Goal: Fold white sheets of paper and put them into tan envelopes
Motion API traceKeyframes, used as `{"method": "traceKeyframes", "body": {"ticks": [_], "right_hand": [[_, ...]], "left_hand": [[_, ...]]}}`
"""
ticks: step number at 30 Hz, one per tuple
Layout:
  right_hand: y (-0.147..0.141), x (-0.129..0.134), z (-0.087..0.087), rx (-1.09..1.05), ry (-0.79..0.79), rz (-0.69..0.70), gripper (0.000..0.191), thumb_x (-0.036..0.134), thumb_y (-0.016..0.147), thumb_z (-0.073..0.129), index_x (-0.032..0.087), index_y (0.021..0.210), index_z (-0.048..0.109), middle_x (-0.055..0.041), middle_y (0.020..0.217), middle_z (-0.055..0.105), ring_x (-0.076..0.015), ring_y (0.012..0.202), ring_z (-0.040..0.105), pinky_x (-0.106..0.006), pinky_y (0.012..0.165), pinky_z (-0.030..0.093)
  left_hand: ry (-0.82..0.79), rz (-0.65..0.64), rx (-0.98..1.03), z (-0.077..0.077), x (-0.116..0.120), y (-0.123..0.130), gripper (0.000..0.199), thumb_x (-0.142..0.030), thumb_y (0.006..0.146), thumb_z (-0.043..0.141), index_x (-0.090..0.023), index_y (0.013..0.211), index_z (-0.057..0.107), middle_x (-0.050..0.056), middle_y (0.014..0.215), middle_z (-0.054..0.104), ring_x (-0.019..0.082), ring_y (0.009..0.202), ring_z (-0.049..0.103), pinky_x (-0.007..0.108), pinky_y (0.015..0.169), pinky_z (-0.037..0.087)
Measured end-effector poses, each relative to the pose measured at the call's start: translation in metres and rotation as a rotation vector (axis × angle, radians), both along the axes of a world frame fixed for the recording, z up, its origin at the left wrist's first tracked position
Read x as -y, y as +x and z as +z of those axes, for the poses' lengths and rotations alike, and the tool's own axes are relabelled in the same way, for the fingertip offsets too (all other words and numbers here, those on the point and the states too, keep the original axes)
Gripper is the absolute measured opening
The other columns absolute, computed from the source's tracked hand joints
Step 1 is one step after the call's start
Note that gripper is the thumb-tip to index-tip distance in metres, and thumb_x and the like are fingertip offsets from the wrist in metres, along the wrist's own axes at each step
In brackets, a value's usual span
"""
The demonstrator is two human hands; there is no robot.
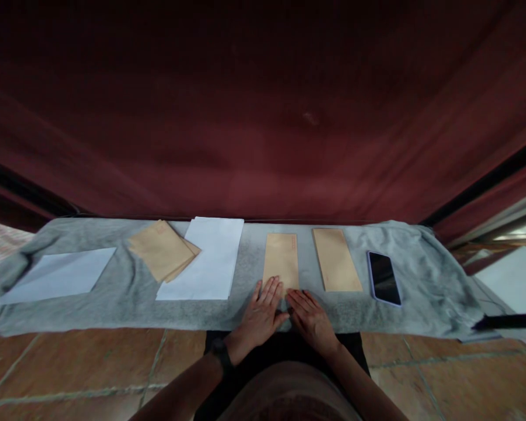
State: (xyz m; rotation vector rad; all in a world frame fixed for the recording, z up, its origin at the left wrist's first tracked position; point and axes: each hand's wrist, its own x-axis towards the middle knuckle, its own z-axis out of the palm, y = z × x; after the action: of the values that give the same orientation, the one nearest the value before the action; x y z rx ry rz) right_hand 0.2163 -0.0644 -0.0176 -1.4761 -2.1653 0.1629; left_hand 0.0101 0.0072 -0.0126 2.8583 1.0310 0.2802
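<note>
One white rectangular sheet of paper (pixel 59 275) lies at the far left of a narrow surface covered with soft grey cloth (pixel 127 313). Next comes a loosely fanned pile of tan paper envelopes (pixel 160 250), its right corner overlapping a stack of plain white paper (pixel 213 260).

In the middle, a single long tan paper envelope with small red printing (pixel 280 257) lies flat, its near end partly covered by fingers. The left hand (pixel 256 320), above a dark wristband (pixel 222 355), is open, its fingers spread on the envelope's near end. The right hand (pixel 314 327) is also open, its fingers together and fingertips at the near right corner; neither hand grips anything.

For a neat press, the left fingers would best pin the paper lightly while the right fingertips smooth outward along the near edge, with even pressure so that the soft cloth does not let it shift or crease.

Further right are a neat stack of tan envelopes (pixel 336 260) and a dark-screened phone in a lilac case (pixel 383 278).
</note>
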Motion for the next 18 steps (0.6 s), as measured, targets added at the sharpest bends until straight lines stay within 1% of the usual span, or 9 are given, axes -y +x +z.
{"method": "traceKeyframes", "body": {"ticks": [3,6,8,10,13,14,16,18], "right_hand": [[-0.001,0.001,-0.001,0.004,0.0,-0.007,0.051,0.013,0.098,0.044,0.021,0.149,0.05,-0.0091,0.147,0.058,-0.0228,0.137,0.054,-0.05,0.117,0.044],[-0.002,0.0,-0.001,-0.005,-0.002,-0.021,0.052,0.011,0.098,0.043,0.021,0.148,0.051,-0.0085,0.146,0.059,-0.0225,0.136,0.054,-0.05,0.117,0.044],[-0.002,-0.001,-0.001,-0.013,-0.001,-0.028,0.054,0.009,0.096,0.043,0.022,0.148,0.05,-0.0079,0.146,0.059,-0.0221,0.135,0.055,-0.049,0.117,0.044],[-0.002,-0.002,-0.002,-0.017,-0.003,-0.035,0.056,0.009,0.095,0.044,0.024,0.148,0.051,-0.0072,0.146,0.06,-0.022,0.135,0.056,-0.05,0.117,0.045],[-0.003,-0.003,-0.004,-0.029,-0.011,-0.062,0.052,0.01,0.095,0.044,0.024,0.144,0.056,-0.0071,0.145,0.06,-0.0226,0.134,0.056,-0.05,0.116,0.045],[-0.003,-0.004,-0.005,-0.038,-0.013,-0.072,0.051,0.01,0.095,0.044,0.024,0.142,0.058,-0.0074,0.145,0.06,-0.0229,0.135,0.055,-0.05,0.116,0.045],[-0.004,-0.004,-0.006,-0.062,-0.01,-0.091,0.049,0.01,0.095,0.044,0.023,0.138,0.061,-0.0082,0.144,0.06,-0.0233,0.135,0.055,-0.05,0.115,0.046],[-0.006,-0.003,-0.007,-0.093,-0.002,-0.107,0.049,0.009,0.094,0.043,0.024,0.137,0.062,-0.0082,0.144,0.061,-0.0236,0.134,0.055,-0.049,0.114,0.047]], "left_hand": [[0.009,0.164,0.034,-0.013,0.017,-0.001,0.07,-0.052,0.101,0.045,-0.009,0.156,0.034,0.02,0.163,0.032,0.031,0.153,0.028,0.05,0.123,0.028],[-0.043,0.314,0.133,-0.017,0.02,0.003,0.055,-0.041,0.103,0.042,-0.011,0.149,0.044,0.019,0.16,0.039,0.03,0.147,0.04,0.048,0.117,0.038],[-0.099,0.403,0.226,-0.013,0.014,0.007,0.048,-0.032,0.102,0.04,-0.012,0.144,0.05,0.019,0.155,0.047,0.03,0.141,0.048,0.047,0.113,0.043],[-0.172,0.464,0.317,-0.004,0.004,0.012,0.045,-0.025,0.099,0.043,-0.014,0.141,0.054,0.018,0.145,0.058,0.029,0.133,0.056,0.045,0.11,0.046],[-0.321,0.574,0.437,0.01,-0.014,0.015,0.045,-0.025,0.094,0.051,-0.018,0.138,0.055,0.013,0.125,0.07,0.027,0.117,0.064,0.041,0.101,0.051],[-0.391,0.621,0.48,0.014,-0.02,0.015,0.045,-0.026,0.093,0.054,-0.019,0.137,0.056,0.012,0.117,0.072,0.026,0.11,0.067,0.04,0.097,0.052],[-0.586,0.706,0.588,0.02,-0.03,0.014,0.041,-0.028,0.088,0.059,-0.019,0.129,0.06,0.008,0.098,0.074,0.024,0.094,0.07,0.036,0.085,0.054],[-0.773,0.736,0.689,0.023,-0.038,0.013,0.031,-0.026,0.083,0.063,-0.019,0.113,0.066,0.003,0.082,0.072,0.021,0.079,0.069,0.031,0.074,0.052]]}}
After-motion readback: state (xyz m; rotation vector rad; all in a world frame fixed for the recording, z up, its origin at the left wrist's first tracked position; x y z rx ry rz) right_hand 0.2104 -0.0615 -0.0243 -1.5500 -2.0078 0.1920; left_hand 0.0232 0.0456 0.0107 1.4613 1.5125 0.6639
